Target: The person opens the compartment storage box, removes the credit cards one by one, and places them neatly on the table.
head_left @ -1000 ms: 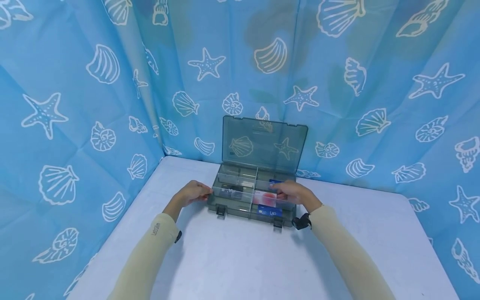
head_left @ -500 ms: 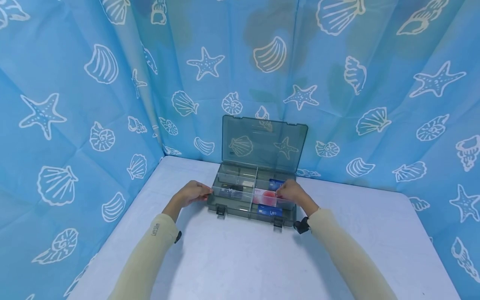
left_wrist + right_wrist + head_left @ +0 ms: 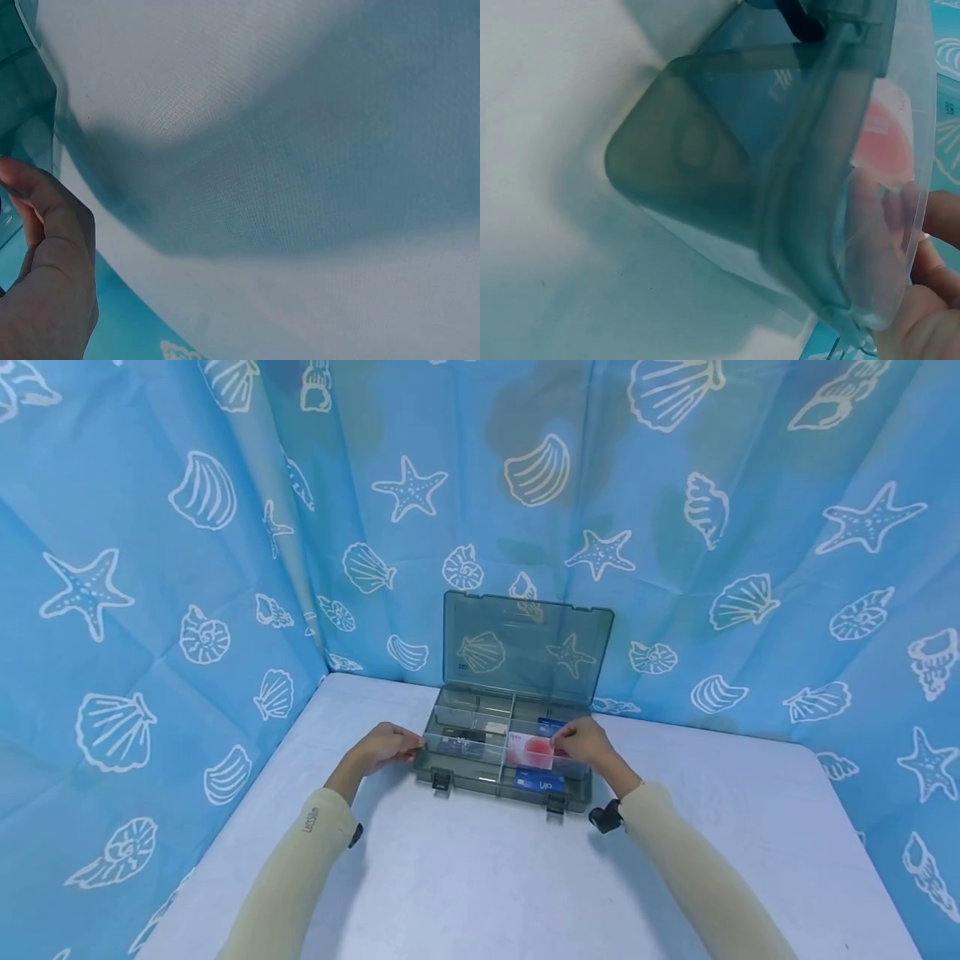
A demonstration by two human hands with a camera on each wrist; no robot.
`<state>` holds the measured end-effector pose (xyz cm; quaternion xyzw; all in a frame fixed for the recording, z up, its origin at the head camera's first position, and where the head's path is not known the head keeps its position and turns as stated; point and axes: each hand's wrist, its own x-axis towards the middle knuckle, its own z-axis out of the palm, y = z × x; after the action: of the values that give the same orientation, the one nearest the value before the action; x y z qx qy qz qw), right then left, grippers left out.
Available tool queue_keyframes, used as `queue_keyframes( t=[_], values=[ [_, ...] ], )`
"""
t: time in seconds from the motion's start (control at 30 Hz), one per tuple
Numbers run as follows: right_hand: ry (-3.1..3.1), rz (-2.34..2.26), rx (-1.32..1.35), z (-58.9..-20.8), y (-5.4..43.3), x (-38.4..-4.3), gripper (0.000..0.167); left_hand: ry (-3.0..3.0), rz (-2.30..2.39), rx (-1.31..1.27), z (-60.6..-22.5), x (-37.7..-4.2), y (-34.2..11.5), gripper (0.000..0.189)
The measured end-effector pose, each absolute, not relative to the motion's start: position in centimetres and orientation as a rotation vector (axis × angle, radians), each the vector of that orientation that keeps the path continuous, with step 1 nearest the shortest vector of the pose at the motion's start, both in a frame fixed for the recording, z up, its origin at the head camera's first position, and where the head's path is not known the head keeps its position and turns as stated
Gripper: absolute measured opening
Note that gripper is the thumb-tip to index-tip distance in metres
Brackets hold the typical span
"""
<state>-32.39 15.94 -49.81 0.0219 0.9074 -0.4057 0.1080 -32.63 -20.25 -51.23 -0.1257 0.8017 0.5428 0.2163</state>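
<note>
The white-and-red card (image 3: 528, 750) is a little right of the centre of the head view, in the right half of the compartment box (image 3: 491, 791). The right hand (image 3: 591, 747) pinches this card at its right edge, with the thumb and fingertips. I cannot tell whether the card touches the bottom of the box. In the right wrist view, the card and some fingers are seen through the translucent plastic, at the right side of the frame.

The left hand (image 3: 387, 746) holds the left side wall of the box between bent fingers and thumb; in the left wrist view it is at the lower left. One blue card (image 3: 538, 780) lies in the front right compartment, and another blue card (image 3: 549, 725) lies behind the white-and-red card, partly covered by the right hand. A dark card (image 3: 462, 744) is in the left half. The grey lid (image 3: 525, 647) stands raised at the back, before a blue curtain (image 3: 465, 435). The box rests on the white tabletop (image 3: 480, 885).
</note>
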Motion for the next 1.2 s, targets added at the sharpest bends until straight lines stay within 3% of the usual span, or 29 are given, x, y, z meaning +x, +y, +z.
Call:
queue_keyframes(
  t=[0.57, 1.2],
  values=[
    [2.325, -1.682, 0.243, -49.3, 17.0, -32.1, 0.023, 2.254, 1.509, -0.327, -51.1, -32.3, -20.1, 0.027],
    [2.216, -1.848, 0.261, -49.1, 18.1, -32.6, 0.034, 2.270, 1.530, -0.309, -51.6, -32.4, -20.3, 0.025]
  ],
)
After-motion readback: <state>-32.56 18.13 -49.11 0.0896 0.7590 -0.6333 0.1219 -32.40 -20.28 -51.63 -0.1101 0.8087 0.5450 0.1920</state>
